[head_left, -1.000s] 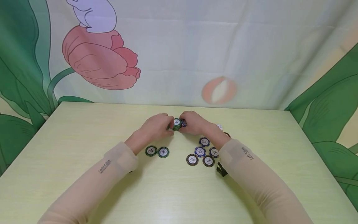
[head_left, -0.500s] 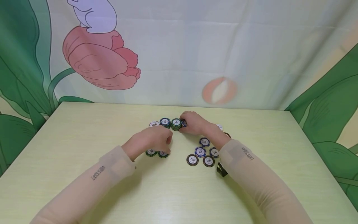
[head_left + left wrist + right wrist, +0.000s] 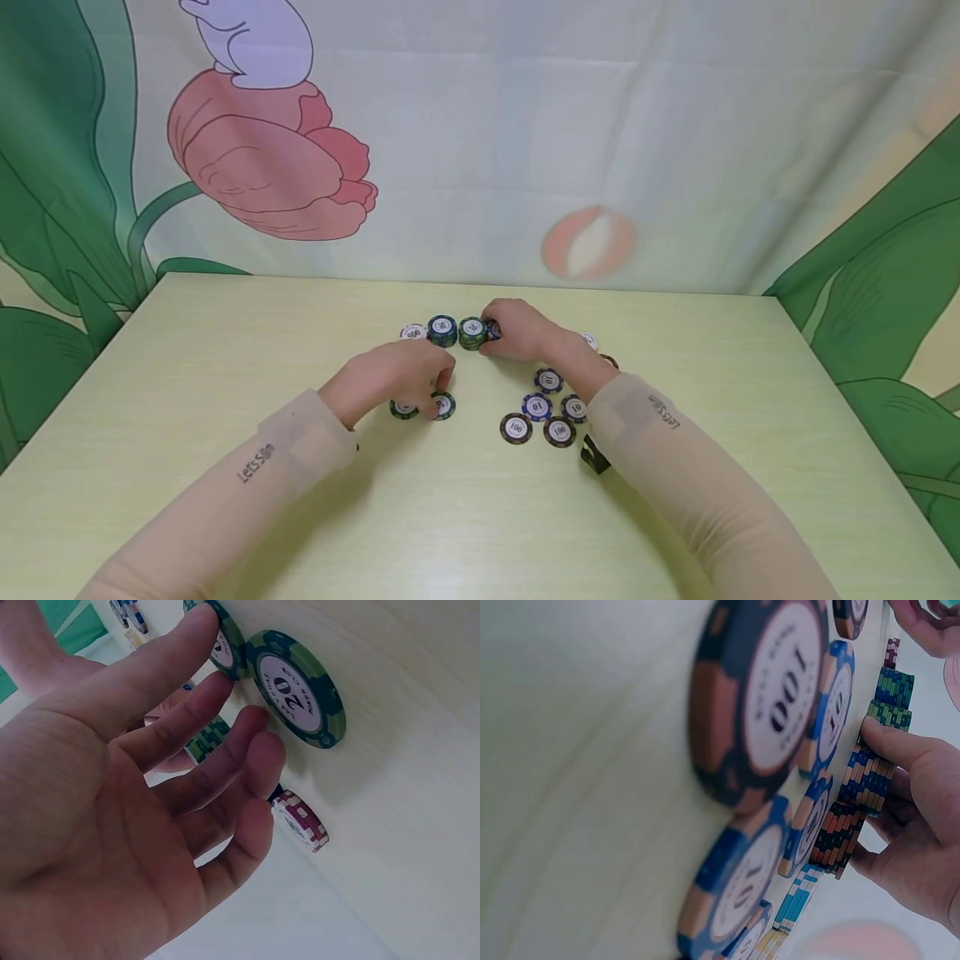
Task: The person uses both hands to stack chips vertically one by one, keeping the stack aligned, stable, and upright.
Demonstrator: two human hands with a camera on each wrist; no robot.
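Observation:
My left hand [image 3: 401, 371] reaches down with curved fingers, thumb and forefinger at the rim of a green 20 poker chip [image 3: 446, 406] lying on the table. In the left wrist view, the thumb overlaps this chip's face; another green chip [image 3: 296, 690] lies beside it. At the back, my right hand [image 3: 521, 331] holds a row of upright chip stacks. The right wrist view shows its fingers around the blue-and-tan stack [image 3: 866, 780] and black-and-orange stack [image 3: 838, 836], one fingertip at the green stack [image 3: 889, 714]. The head view hides most of these stacks.
Loose blue 10 chips [image 3: 537, 407] and black 100 chips [image 3: 516, 428] lie right of centre. A dark blue-green stack [image 3: 442, 330] and a white-faced 500 stack [image 3: 413, 332] stand at the back left. A black object [image 3: 596, 454] shows beside the right cuff.
My left hand has left the back stacks and come toward me to the green chips, the right one of which has shifted slightly. My right hand stays on the stacks.

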